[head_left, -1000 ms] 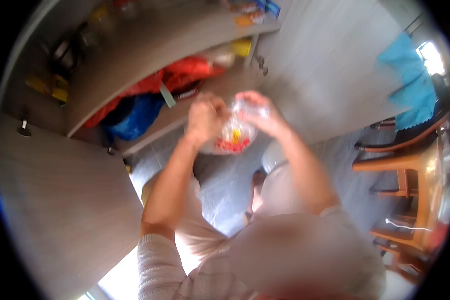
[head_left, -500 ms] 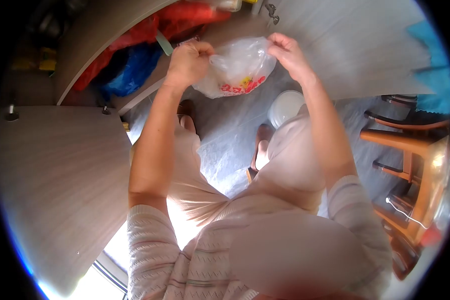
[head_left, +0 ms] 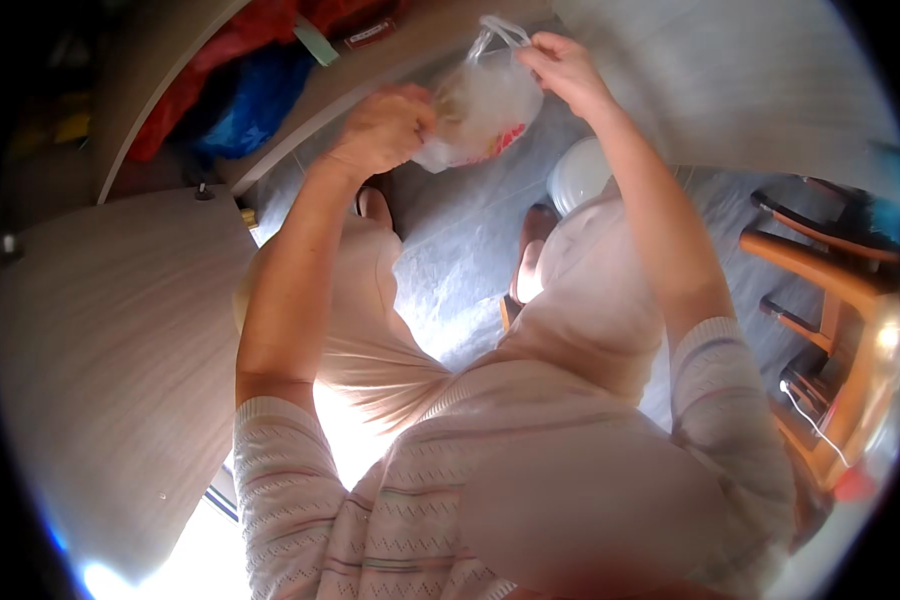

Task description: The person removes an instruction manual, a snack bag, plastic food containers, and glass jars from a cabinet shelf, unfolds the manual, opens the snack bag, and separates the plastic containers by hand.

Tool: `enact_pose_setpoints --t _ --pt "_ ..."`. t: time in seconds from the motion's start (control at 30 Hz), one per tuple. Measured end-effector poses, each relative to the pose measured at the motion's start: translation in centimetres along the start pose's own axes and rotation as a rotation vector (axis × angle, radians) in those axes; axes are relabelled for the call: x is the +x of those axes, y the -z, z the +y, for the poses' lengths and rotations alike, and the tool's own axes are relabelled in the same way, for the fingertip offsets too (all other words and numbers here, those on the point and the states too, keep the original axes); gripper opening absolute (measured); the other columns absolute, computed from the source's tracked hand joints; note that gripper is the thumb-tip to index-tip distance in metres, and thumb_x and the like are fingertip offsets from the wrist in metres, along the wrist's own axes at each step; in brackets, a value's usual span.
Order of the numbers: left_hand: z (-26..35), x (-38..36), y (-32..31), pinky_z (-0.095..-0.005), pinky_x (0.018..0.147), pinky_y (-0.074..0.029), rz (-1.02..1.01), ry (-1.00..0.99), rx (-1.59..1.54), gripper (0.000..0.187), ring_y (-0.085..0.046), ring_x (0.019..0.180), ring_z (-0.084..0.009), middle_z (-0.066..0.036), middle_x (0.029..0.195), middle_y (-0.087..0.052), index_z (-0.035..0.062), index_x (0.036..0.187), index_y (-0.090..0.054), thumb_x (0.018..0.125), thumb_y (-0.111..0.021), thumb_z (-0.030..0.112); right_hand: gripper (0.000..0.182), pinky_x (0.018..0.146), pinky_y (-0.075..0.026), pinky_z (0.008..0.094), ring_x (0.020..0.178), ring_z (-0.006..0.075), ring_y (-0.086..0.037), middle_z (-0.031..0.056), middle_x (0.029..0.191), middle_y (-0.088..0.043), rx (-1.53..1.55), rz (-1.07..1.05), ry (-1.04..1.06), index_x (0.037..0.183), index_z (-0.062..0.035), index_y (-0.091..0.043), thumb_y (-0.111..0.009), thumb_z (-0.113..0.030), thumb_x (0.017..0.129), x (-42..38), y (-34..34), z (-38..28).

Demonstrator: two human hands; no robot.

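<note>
A thin white plastic bag (head_left: 495, 100) with red print low on its side hangs between my two hands, in front of the open cabinet. My right hand (head_left: 565, 72) pinches it near the top, just below the looped handles that stick up. On the other side, my left hand (head_left: 385, 128) is closed on the bag's left edge, its fingers curled and a little blurred. Something yellowish shows faintly through the bag beside the left fingers.
Red bags (head_left: 195, 85) and a blue bag (head_left: 255, 112) fill the cabinet shelf, with a pale green strip (head_left: 316, 42) at its edge. Open cabinet doors flank me. A white round container (head_left: 580, 175) stands on the floor; a wooden chair (head_left: 820, 270) is at right.
The bag, spread wide between both hands before, is now bunched and tilted, its handles pointing up. My left hand has turned and moved down slightly; my right hand has shifted up.
</note>
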State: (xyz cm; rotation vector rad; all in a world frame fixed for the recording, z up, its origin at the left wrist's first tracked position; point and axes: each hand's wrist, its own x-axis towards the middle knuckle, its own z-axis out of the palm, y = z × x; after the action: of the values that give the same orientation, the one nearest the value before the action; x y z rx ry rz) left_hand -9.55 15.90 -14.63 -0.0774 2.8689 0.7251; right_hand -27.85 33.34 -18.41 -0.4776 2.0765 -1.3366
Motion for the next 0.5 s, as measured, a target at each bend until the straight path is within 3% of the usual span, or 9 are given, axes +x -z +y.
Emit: enact_pose_setpoints --t 0.03,0.13,0.23,0.27,0.33,0.43,0.5 --pt "-0.1 0.0 -0.7 -0.0353 0.084 -0.042 0.022 -0.025 0.03 0.019 -0.054 0.096 -0.0289 -0.006 0.107 -0.058 0.0175 0.081 -0.065 0.068 -0.054 0.009 0.016 0.056 -0.039 0.023 0.062 0.0069 -0.047 -0.0024 0.066 -0.054 -0.042 0.029 0.006 0.078 -0.0064 -0.063 -0.06 -0.022 0.075 0.1 0.0 0.3" --pt "0.5 0.4 -1.7 -0.038 0.086 -0.041 -0.21 0.127 0.077 0.022 -0.054 0.099 -0.0302 -0.009 0.11 -0.057 0.0162 0.087 -0.066 0.071 -0.052 0.011 0.016 0.062 -0.043 0.0246 0.07 0.0095 -0.054 0.0013 0.076 -0.061 -0.076 -0.029 0.027 0.083 -0.0079 -0.066 -0.059 -0.02 0.076 0.4 0.3 1.2" --pt "-0.8 1.0 -5.1 -0.0359 0.08 -0.044 -0.289 0.282 0.298 0.013 -0.053 0.098 -0.0268 -0.007 0.1 -0.06 0.0125 0.076 -0.066 0.066 -0.058 0.008 0.017 0.07 -0.044 0.0271 0.078 0.0139 -0.057 0.0048 0.084 -0.064 -0.351 -0.249 -0.015 0.085 -0.0079 -0.066 -0.057 -0.02 0.077 1.3 0.6 3.5" --pt "-1.1 0.8 -5.9 -0.0361 0.078 -0.044 -0.328 0.29 0.279 0.013 -0.054 0.095 -0.0268 -0.007 0.097 -0.06 0.0125 0.075 -0.066 0.066 -0.058 0.007 0.019 0.074 -0.044 0.0299 0.083 0.0185 -0.058 0.0063 0.088 -0.064 -0.433 -0.303 -0.032 0.086 -0.0077 -0.066 -0.056 -0.021 0.078 1.5 0.5 3.9" --pt "-2.1 0.3 -7.3 -0.0365 0.073 -0.045 -0.404 0.309 0.242 0.013 -0.056 0.089 -0.0269 -0.007 0.09 -0.061 0.0125 0.073 -0.065 0.066 -0.057 0.006 0.021 0.076 -0.045 0.0308 0.084 0.0198 -0.058 0.0067 0.09 -0.064 -0.406 -0.305 -0.006 0.087 -0.0078 -0.065 -0.056 -0.023 0.077 1.6 0.5 5.0" --pt "-2.6 0.7 -8.5 -0.0367 0.07 -0.046 -0.318 0.355 0.123 0.013 -0.058 0.084 -0.0262 -0.007 0.086 -0.061 0.0126 0.073 -0.066 0.066 -0.057 0.006 0.021 0.076 -0.045 0.0305 0.087 0.0192 -0.058 0.0075 0.092 -0.063 -0.539 -0.418 0.066 0.091 -0.007 -0.064 -0.057 -0.022 0.077 1.0 -0.2 4.5" --pt "-2.2 0.8 -8.1 -0.0359 0.069 -0.046 -0.36 0.252 0.109 0.015 -0.058 0.083 -0.0268 -0.008 0.085 -0.062 0.0119 0.076 -0.066 0.066 -0.057 0.006 0.02 0.076 -0.045 0.0305 0.087 0.0193 -0.058 0.0084 0.092 -0.063 -0.653 -0.523 0.129 0.091 -0.0072 -0.064 -0.057 -0.021 0.078 0.3 -1.6 4.3"
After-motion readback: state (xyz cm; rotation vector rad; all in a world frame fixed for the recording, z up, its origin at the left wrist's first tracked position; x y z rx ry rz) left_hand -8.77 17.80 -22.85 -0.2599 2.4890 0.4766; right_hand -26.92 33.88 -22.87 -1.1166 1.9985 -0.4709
